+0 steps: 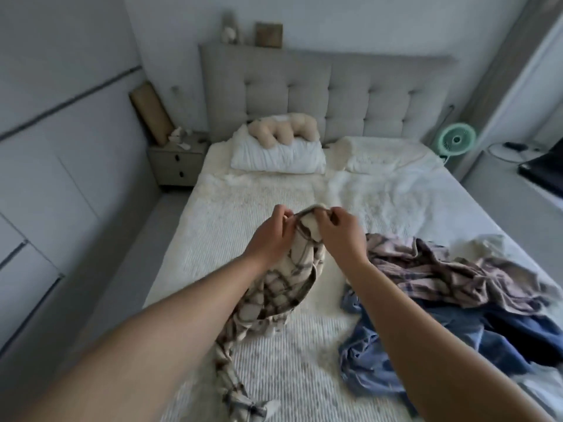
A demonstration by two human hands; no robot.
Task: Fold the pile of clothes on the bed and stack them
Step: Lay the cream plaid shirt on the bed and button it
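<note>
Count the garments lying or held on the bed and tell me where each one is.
3, perhaps more buried: a cream plaid shirt held up by both hands; a pink plaid shirt heaped to the right; blue jeans under and nearer than it.

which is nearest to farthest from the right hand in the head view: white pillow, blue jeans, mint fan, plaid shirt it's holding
1. Plaid shirt: pinched in the right hand, by its fingers, together with the left hand.
2. Blue jeans: in the pile on the bed's right side, near the person.
3. White pillow: at the head of the bed, left.
4. Mint fan: beyond the bed's far right corner.
</note>
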